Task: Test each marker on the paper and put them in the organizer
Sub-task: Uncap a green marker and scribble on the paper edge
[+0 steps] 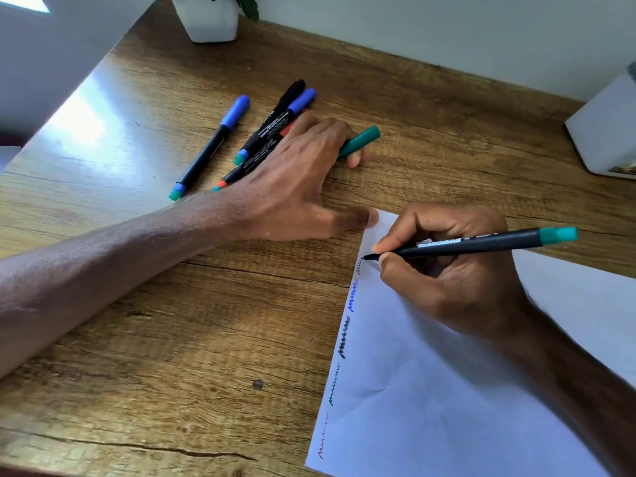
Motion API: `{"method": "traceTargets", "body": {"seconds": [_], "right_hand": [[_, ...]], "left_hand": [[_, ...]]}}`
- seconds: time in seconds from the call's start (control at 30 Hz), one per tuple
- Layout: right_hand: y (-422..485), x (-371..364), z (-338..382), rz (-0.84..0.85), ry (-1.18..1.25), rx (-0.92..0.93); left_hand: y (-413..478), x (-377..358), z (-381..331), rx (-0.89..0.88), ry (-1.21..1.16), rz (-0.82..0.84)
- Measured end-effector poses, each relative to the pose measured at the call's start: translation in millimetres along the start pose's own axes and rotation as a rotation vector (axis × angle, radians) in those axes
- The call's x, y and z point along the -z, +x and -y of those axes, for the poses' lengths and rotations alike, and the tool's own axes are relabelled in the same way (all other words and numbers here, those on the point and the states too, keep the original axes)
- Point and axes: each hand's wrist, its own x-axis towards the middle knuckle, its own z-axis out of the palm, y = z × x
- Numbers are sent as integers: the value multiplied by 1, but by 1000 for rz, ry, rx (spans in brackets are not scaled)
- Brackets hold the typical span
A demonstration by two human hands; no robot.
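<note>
Pinching a marker [481,244] near its nib between thumb and curled fingers, the right hand [457,270] rests on the paper [447,407] at about 3 o'clock in my view. The barrel is black with a teal end plug pointing to 3 o'clock. The nib touches the sheet near its top corner, at the end of a short dark scribble.

From there toward 6 o'clock I count four more squiggles [344,337] down the sheet's left edge: blue, heavy black, dark green, red (the red one faint).

The left hand [303,180] lies at centre. Its thumb is stretched to 3 o'clock and presses the paper's top corner. Its fingers are curled round a green cap [359,141], which sticks out toward 2 o'clock.

Four loose markers [213,146] lie on the table [172,339] at 10 to 11 o'clock of that hand. One blue-capped marker lies alone. The other three (black, blue and red caps) are bunched, and the hand partly covers them.

At 12 o'clock, by the wall, stands a white pot [210,18]. At 2 o'clock, at the frame edge, stands a white box [605,132]. I cannot tell what it holds.
</note>
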Motion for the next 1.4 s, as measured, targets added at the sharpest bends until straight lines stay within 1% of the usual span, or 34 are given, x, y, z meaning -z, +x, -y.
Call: {"method": "traceTargets", "body": {"seconds": [0.67,1.13,1.33,1.4], "right_hand": [[3,0,0,-23,6,-32],[4,0,-1,-50,4,-19],[4,0,-2,-45,85,-41],[4,-2,-2,-78,142,-63]], "left_hand": [[0,0,0,-5,1,-2],[0,-1,2,-3,-8,-1],[0,0,2,2,-9,2],[0,0,3,3,-2,8]]}}
